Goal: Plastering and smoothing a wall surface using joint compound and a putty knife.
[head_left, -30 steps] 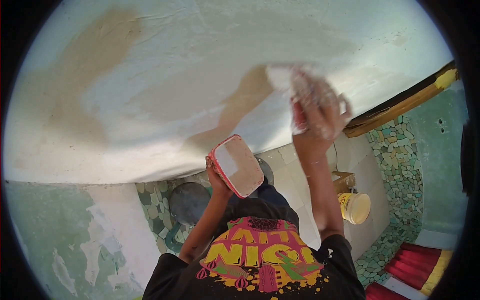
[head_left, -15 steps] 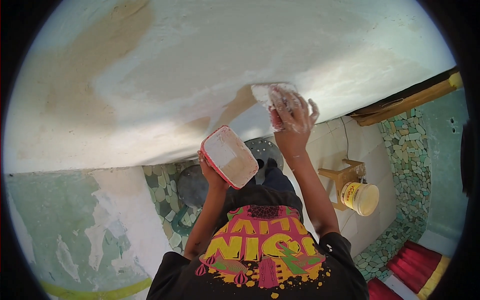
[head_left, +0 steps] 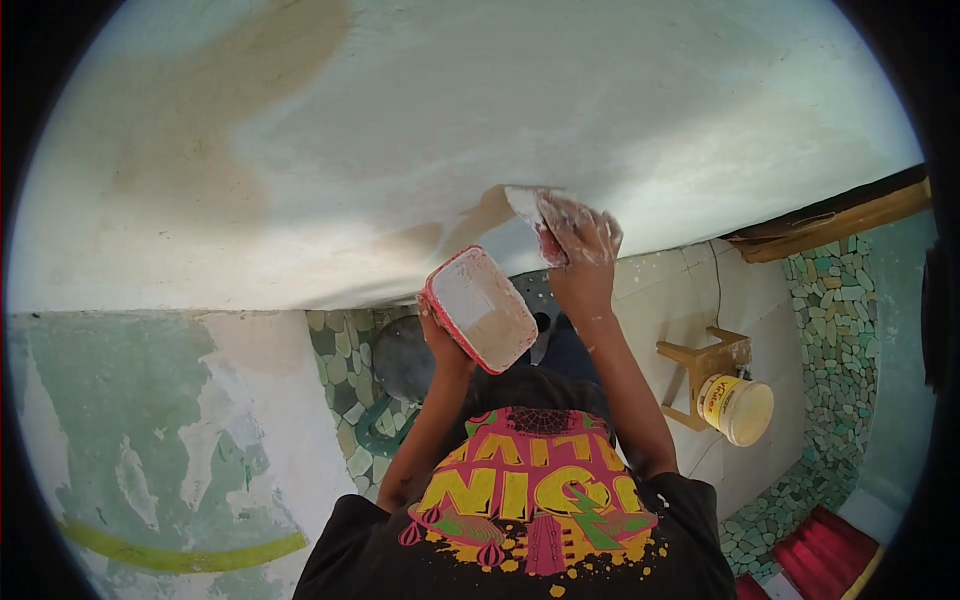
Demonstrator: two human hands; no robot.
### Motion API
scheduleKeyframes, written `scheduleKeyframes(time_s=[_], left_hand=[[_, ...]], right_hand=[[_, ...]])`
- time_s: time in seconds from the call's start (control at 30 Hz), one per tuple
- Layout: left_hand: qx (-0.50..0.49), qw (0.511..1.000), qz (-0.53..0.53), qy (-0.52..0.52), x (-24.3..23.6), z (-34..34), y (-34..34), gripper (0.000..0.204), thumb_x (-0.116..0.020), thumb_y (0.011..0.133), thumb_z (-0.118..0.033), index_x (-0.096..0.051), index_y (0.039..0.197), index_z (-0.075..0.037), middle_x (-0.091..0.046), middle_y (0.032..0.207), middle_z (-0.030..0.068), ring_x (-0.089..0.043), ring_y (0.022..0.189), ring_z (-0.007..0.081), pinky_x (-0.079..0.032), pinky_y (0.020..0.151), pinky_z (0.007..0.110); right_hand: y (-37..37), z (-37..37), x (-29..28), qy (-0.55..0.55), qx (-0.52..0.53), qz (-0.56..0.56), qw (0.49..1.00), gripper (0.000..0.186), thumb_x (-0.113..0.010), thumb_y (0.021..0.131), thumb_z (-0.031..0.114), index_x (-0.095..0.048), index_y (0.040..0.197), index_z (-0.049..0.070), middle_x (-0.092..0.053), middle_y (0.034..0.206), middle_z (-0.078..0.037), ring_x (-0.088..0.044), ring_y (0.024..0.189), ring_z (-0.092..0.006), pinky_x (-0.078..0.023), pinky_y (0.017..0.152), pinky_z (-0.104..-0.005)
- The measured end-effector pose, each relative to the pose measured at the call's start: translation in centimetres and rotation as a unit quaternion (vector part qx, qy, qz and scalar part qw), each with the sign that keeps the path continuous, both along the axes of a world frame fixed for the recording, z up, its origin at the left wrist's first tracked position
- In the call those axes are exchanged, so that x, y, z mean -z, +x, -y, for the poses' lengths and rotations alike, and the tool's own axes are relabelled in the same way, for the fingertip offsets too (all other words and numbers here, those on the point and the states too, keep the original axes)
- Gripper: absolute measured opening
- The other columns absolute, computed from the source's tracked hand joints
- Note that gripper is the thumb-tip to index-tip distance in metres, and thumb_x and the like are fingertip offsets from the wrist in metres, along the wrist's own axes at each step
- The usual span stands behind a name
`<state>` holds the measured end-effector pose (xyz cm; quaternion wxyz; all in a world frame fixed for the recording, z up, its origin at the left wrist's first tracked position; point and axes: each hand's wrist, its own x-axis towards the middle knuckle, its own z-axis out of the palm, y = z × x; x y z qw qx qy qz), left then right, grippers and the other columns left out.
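Observation:
My left hand (head_left: pixel 440 340) grips a rectangular, red-rimmed plastic container (head_left: pixel 481 308) with pale residue inside, tilted toward the camera. To its upper right, my right hand (head_left: pixel 582 238), smeared with white, holds a white-coated flat tool (head_left: pixel 526 203) with a reddish part, against the pale wall surface (head_left: pixel 420 120). The wall shows beige patches and a smooth grey-white area around the tool. The tool's exact shape is partly hidden by my fingers.
A brown plastic stool (head_left: pixel 705 350) and yellow-white bucket (head_left: pixel 736 408) stand lower right beside pebble tiling (head_left: pixel 830 330). A brown beam (head_left: pixel 820 225) edges the right. A dark round stool (head_left: pixel 398 355) is below. Red cloth (head_left: pixel 815 555) lies bottom right.
My right hand and tool have moved down and left along the surface, closer to the container. The container has shifted slightly upward in view, and the surroundings have shifted within the frame.

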<state>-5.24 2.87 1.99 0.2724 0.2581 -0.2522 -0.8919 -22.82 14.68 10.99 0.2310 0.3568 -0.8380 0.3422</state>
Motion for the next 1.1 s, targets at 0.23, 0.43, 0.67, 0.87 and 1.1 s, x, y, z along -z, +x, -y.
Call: scheduleKeyframes(time_s=[0.23, 0.43, 0.67, 0.87, 1.1], left_hand=[[-0.003, 0.999, 0.050, 0.008, -0.4, -0.3, -1.0, 0.066, -0.031, 0.105, -0.057, -0.046, 0.147, -0.007, -0.054, 0.146, 0.0141, -0.053, 0.131, 0.0323, -0.043, 0.111, 0.049], [0.108, 0.991, -0.075, -0.003, 0.7, -1.5, -3.0, 0.071, -0.035, 0.104, -0.060, -0.047, 0.147, -0.005, -0.054, 0.146, 0.0159, -0.053, 0.131, 0.0330, -0.043, 0.111, 0.049], [0.204, 0.979, -0.027, -0.005, 0.1, -4.1, -6.1, 0.073, -0.032, 0.103, -0.065, -0.048, 0.146, -0.008, -0.055, 0.144, 0.0125, -0.055, 0.130, 0.0309, -0.042, 0.113, 0.047], [0.270, 0.958, -0.026, -0.089, -1.2, -8.2, -9.2, 0.069, -0.031, 0.104, -0.061, -0.048, 0.146, -0.008, -0.056, 0.142, 0.0123, -0.056, 0.128, 0.0291, -0.043, 0.111, 0.046], [0.356, 0.931, -0.011, -0.081, -0.9, -13.0, -12.9, 0.075, -0.025, 0.104, -0.064, -0.047, 0.146, -0.005, -0.056, 0.143, 0.0141, -0.054, 0.130, 0.0293, -0.041, 0.112, 0.047]], right_hand=[[4.7, -5.5, -4.0, -0.324, -0.113, 0.516, 0.785, 0.030, -0.065, 0.087, -0.002, -0.069, 0.116, -0.001, -0.073, 0.106, -0.016, -0.072, 0.098, -0.0278, -0.055, 0.087, -0.0358], [6.4, -7.2, -2.1, -0.101, -0.094, 0.449, 0.883, 0.036, -0.072, 0.085, 0.010, -0.067, 0.120, 0.002, -0.074, 0.102, -0.017, -0.073, 0.087, -0.0313, -0.057, 0.081, -0.0382], [6.7, -9.8, -2.4, 0.054, -0.035, 0.376, 0.924, 0.028, -0.071, 0.084, 0.014, -0.072, 0.111, 0.006, -0.073, 0.108, -0.017, -0.071, 0.091, -0.0371, -0.057, 0.082, -0.0433], [4.6, -13.8, -2.8, 0.027, 0.084, 0.397, 0.914, 0.033, -0.075, 0.082, 0.017, -0.069, 0.113, 0.008, -0.073, 0.107, -0.015, -0.071, 0.094, -0.0351, -0.058, 0.081, -0.0408], [2.6, -19.6, -0.6, -0.067, 0.144, 0.262, 0.952, 0.032, -0.074, 0.083, 0.016, -0.069, 0.114, 0.010, -0.070, 0.105, -0.010, -0.069, 0.094, -0.0320, -0.057, 0.081, -0.0417]])
